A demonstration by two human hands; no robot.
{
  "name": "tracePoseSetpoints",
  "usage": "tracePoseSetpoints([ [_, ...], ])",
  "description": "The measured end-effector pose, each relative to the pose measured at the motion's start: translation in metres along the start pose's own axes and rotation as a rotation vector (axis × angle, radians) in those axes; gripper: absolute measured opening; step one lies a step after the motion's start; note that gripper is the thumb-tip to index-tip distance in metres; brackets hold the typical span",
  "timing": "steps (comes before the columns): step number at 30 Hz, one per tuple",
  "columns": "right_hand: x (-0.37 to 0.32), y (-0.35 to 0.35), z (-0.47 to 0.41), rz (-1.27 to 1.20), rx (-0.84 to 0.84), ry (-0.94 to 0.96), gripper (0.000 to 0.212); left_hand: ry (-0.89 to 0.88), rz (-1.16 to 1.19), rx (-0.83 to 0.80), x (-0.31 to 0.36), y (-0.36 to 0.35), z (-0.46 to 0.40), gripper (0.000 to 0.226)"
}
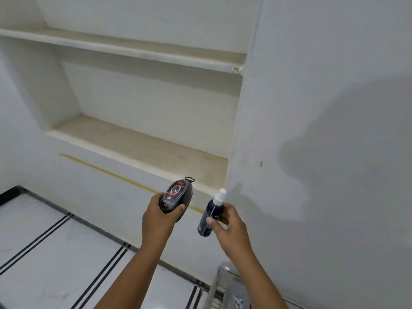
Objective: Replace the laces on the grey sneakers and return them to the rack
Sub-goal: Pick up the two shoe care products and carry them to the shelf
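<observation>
Head view, looking down at both hands before a recessed wall niche. The left hand (159, 216) grips a black oval shoe-shine sponge case (177, 197): the fingers curl around its lower end from behind and the thumb presses across its front, just below a red-and-white label. The case is glossy hard plastic with a small hanging tab at its top. The right hand (227, 221) holds a dark blue spray bottle (208, 216), a smooth cylinder tilted slightly to the right, topped by a white cap; the thumb lies on the bottle's front and the curled fingers wrap its far side. The two items are near each other but apart.

A grey sneaker (237, 295), only partly visible and blurred, with white laces, lies at the bottom edge below the right forearm, well apart from both hands and touched by neither. Beside it rises a shiny metal rack (219, 277); whether the sneaker rests on it cannot be told.

The niche shelf (142, 150) is flat, matt and cream-coloured, set in a pale painted wall (323, 63). The floor (44, 241) is polished white marble with paired black inlay stripes.
</observation>
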State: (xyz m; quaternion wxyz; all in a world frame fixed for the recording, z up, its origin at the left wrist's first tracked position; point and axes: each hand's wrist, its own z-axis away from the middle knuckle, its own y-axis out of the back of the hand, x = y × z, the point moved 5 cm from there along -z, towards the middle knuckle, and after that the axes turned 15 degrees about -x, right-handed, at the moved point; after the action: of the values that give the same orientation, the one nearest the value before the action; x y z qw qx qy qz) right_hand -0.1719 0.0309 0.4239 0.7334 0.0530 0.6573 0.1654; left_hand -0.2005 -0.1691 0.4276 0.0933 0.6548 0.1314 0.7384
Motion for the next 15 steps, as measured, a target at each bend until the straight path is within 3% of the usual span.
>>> tracePoseSetpoints([
  [5,-0.02,-0.011,-0.106,0.04,0.107,0.003,0.036,0.009,-0.029,-0.032,0.004,0.02,-0.103,0.04],
  [15,-0.017,0.002,-0.199,0.133,0.425,-0.096,0.037,-0.059,-0.321,-0.131,0.021,-0.02,-0.226,0.049],
])
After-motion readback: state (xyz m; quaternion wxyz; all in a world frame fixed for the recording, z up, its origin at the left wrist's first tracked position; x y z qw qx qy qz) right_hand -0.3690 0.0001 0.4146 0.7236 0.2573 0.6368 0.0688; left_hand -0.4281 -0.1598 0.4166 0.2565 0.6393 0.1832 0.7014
